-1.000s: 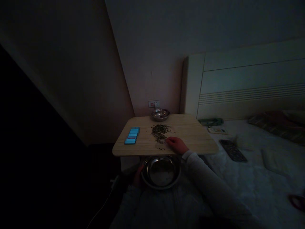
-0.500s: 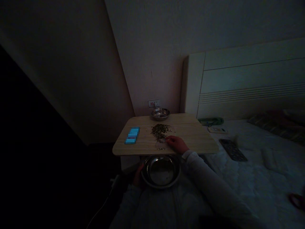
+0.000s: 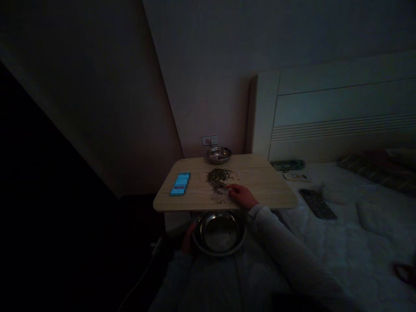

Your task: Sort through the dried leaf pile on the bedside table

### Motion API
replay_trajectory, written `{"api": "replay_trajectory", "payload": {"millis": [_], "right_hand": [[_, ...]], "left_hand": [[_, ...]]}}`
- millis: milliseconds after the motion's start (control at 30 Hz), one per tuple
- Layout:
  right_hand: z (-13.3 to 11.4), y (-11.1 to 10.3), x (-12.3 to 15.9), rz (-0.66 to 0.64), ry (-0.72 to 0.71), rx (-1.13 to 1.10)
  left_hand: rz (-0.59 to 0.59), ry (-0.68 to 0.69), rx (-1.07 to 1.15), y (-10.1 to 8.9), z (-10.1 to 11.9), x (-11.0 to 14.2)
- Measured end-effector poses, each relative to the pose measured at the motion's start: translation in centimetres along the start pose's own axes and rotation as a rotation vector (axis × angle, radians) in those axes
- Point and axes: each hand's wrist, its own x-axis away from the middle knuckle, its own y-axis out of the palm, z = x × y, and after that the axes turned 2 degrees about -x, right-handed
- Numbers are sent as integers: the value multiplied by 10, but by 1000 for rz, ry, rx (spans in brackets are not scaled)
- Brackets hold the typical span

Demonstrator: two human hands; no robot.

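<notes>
In dim light, a heap of small dark seeds (image 3: 219, 177) lies on a light wooden bedside table (image 3: 266, 186). My right hand (image 3: 241, 195) rests on the tabletop at the heap's near right edge, fingers curled toward the seeds; what they pinch is too small to see. Below the table's front edge sits a steel bowl (image 3: 219, 232) on my lap. My left hand (image 3: 187, 239) grips its left rim. A few seeds lie in the bowl.
A smaller steel bowl (image 3: 219, 154) stands at the table's back edge below a wall socket (image 3: 209, 140). Blue flat packets (image 3: 180, 184) lie at the table's left. A bed to the right holds a remote (image 3: 316, 204), a headboard (image 3: 338, 112) behind it.
My right hand shifted very slightly along the near edge of the seed heap. The bowl and left hand stay put.
</notes>
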Motion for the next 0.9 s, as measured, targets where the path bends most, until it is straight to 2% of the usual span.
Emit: {"api": "replay_trajectory", "payload": {"millis": [167, 333, 467, 767, 900], "right_hand": [[0, 0, 0, -17, 2, -18], [-5, -1, 1, -37, 33, -6], [-10, -3, 4, -63, 58, -28], [-10, -3, 4, -79, 19, 11], [-11, -4, 4, -101, 14, 12]], "left_hand": [[-46, -27, 8, 2, 4, 2], [-24, -43, -18, 13, 10, 10], [-48, 7, -17, 16, 9, 13], [64, -2, -14, 12, 6, 8], [14, -31, 6, 17, 7, 11]]}}
